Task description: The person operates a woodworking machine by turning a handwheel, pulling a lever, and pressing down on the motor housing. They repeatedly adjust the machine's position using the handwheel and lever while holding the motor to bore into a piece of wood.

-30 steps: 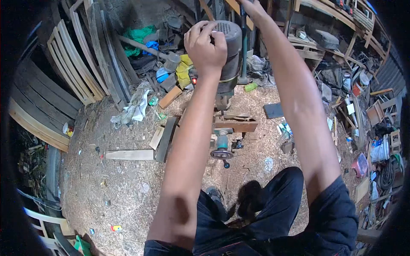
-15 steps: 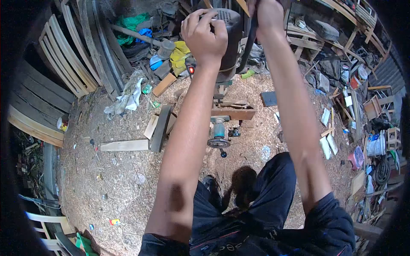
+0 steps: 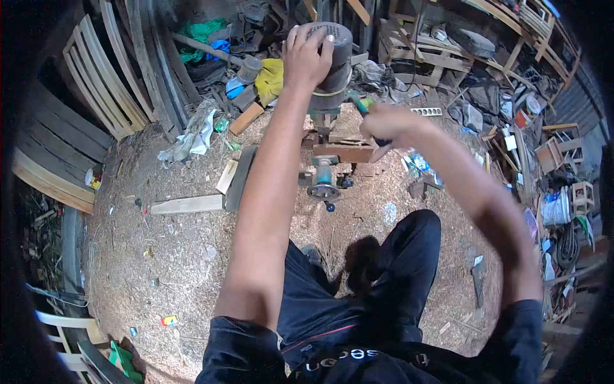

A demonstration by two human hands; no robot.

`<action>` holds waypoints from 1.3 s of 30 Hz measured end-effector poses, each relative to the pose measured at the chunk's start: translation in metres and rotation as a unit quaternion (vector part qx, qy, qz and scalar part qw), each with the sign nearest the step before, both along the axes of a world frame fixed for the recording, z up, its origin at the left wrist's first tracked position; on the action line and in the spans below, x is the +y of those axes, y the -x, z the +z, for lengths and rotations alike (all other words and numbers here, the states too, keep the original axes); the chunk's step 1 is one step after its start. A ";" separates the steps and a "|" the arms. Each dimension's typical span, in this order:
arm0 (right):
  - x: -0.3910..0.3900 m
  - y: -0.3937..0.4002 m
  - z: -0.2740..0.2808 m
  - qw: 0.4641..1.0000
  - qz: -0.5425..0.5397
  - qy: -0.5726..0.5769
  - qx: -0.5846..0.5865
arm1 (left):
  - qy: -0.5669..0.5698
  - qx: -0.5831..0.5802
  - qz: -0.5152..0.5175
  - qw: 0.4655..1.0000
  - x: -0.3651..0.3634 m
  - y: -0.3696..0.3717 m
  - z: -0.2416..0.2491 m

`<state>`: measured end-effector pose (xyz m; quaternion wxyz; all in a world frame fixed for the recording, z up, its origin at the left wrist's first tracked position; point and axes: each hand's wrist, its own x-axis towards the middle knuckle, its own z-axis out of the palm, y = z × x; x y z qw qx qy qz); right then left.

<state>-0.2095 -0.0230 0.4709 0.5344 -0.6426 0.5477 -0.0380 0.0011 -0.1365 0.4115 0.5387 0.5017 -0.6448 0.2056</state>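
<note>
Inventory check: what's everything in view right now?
Motor: 1, grey, upper centre
Lever: 1, green, right of motor
Wood piece: 1, reddish-brown, below motor
Handwheel: 1, dark, below wood piece
Cloth: 1, yellow, left of motor
Long-handled tool: 1, grey, upper left
Planks: several, grey and tan, leaning left
Board: 1, pale, left of centre
Shavings: uncountable, pale brown, around the middle
Clutter: uncountable, mixed colours, right and back
Legs: 2, dark trousers, lower centre
Left grip: 1, bare, on motor
Right grip: 1, bare, blurred, on lever
</note>
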 end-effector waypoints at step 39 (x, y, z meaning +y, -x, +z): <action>0.057 -0.004 -0.190 0.954 -0.214 0.210 -0.005 | 0.026 0.001 -0.069 0.997 0.019 0.008 -0.013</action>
